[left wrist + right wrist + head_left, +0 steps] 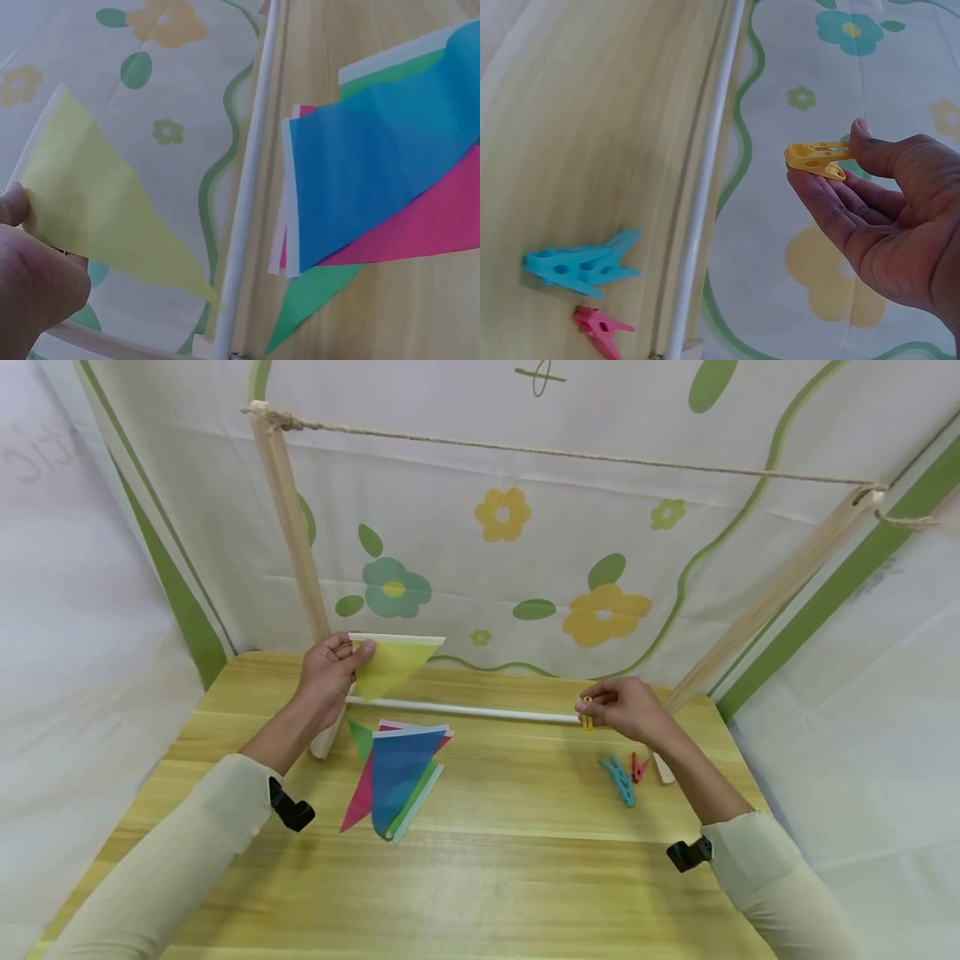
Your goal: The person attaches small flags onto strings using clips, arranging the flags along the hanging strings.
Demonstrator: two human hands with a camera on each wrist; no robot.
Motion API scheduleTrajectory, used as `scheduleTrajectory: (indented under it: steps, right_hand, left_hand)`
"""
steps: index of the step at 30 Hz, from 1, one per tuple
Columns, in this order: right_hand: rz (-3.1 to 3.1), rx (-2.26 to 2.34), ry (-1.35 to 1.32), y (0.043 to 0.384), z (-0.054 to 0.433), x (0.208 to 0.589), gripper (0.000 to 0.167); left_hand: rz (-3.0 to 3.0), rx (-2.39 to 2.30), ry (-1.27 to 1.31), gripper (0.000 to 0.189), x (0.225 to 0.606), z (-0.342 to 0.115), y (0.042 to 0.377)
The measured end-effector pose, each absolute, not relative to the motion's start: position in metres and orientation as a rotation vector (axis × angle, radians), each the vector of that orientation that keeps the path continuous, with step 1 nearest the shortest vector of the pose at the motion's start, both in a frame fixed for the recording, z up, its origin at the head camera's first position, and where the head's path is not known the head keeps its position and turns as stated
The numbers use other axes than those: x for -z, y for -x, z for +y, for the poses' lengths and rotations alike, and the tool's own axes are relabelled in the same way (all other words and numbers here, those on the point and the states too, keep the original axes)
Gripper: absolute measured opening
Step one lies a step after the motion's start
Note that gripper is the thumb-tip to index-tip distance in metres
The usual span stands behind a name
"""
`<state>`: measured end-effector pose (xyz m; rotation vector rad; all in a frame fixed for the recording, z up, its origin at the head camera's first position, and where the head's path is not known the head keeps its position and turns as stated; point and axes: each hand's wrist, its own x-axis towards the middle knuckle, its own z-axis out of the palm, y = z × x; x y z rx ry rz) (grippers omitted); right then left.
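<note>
A yellow pennant (390, 664) is pinched at its upper corner by the left hand (328, 675), thumb over fingers, and is held up off the desk (495, 860) beside the left wooden post (288, 518), its white-edged top lying roughly level and its point hanging down toward the white rod (465, 711). A yellow clothespin (819, 158) is held in the right hand (628, 708) between thumb and curled fingers, above the right end of the same rod; whether its jaws are pressed open cannot be told. A rope (570, 454) is stretched between the left post and the right post (780, 593), well above both hands. A fanned pile of pennants (397, 772), blue on top with pink, green and white-edged ones beneath, lies flat on the desk just in front of the rod, and a blue clothespin (618, 778) and a red clothespin (638, 767) lie side by side near the right hand. A flowered cloth (600, 568) hangs behind the frame. The step in hand is judged to be the pairing of one pennant with one pin, both picked up but neither yet brought to the rope. For the next move, the pennant's top edge would need to be raised to the rope and held flush there, and the pin squeezed open and carried across from the right.
</note>
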<state>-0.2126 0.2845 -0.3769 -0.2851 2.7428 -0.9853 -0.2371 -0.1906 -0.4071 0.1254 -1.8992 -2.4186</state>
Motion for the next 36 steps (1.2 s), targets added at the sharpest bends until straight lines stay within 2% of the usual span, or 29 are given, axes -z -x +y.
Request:
scheduleTrajectory:
  steps: [8,18,27,31,36]
  right_hand:
    - [2.773,1.039,0.339,0.219,0.275,0.352,0.048]
    - [2.843,1.026,0.375,0.223,0.259,0.324,0.050]
    - [2.874,1.079,0.407,0.226,0.251,0.302,0.047]
    - [2.872,1.157,0.426,0.227,0.247,0.295,0.041]
    - [2.866,1.261,0.455,0.227,0.238,0.288,0.037]
  left_hand:
    - [-1.820,2.428,-0.128,0.030,0.392,-0.186,0.241]
    - [-1.730,2.468,-0.072,0.010,0.379,-0.179,0.246]
    - [-1.664,2.440,-0.047,0.016,0.361,-0.169,0.252]
    - [-1.614,2.470,-0.013,0.008,0.356,-0.167,0.254]
    - [-1.588,2.471,0.008,0.006,0.351,-0.167,0.255]
